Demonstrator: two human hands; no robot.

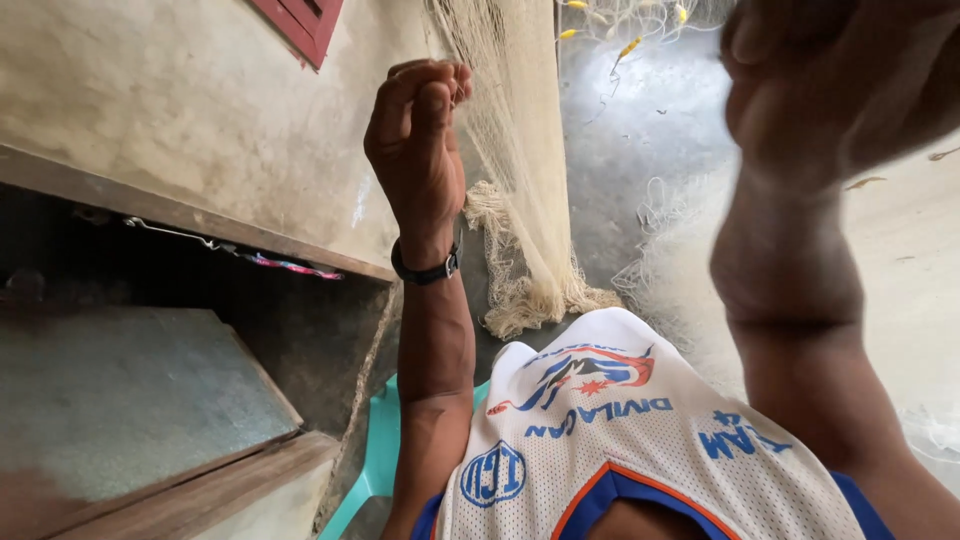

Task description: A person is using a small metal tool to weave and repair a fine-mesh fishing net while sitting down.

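A fine, cream-coloured fishing net (515,150) hangs in a long bunched drape down the middle of the view, its lower end gathered in a frilled heap on the grey concrete floor (640,130). More of the same net spreads thin and pale over the floor to the right, and small yellow floats (628,47) show along its far edge near the top of the frame.

The left hand (415,130) is raised beside the drape, its grip curled shut into a loose fist with the fingertips pinched at the net's edge; strands of mesh seem caught between thumb and fingers, though the threads are too fine to be sure. A black wristwatch (428,268) sits on that wrist.

The right hand (820,80) is up close to the camera and blurred, at the top right. Its fingers look bent inward, but whether the grip has hold of any net I cannot tell.

Below, the person's white mesh jersey (620,440) with blue and orange trim fills the bottom centre. A turquoise plastic seat (372,470) shows just beside it. To the left stand a rough plastered wall (200,110), a dark red shutter (300,25) and a wooden ledge (180,215) above a shadowed recess.
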